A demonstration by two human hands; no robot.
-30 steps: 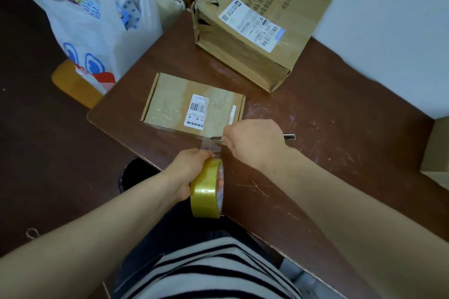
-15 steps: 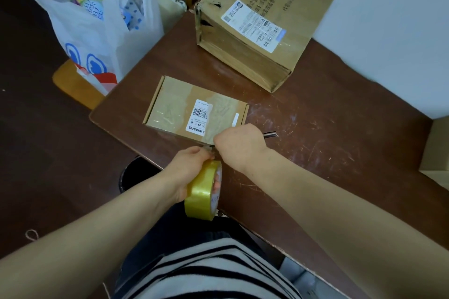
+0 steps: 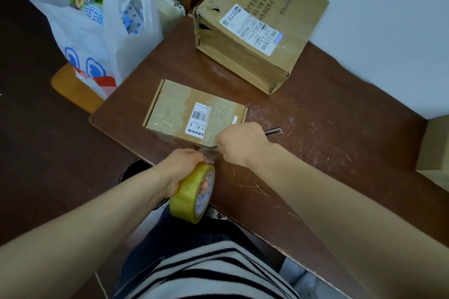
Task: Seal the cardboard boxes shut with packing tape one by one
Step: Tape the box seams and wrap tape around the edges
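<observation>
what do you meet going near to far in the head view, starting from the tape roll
tape roll → small flat box → large box with the shipping label → white wall

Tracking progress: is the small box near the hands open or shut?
Shut. The small box has its lid flat, clear tape across the top and running down to the tape roll.

Soft, even indoor light, faint shadows; wide-angle bending at the edges; slight softness throughout, no harsh glare.
</observation>
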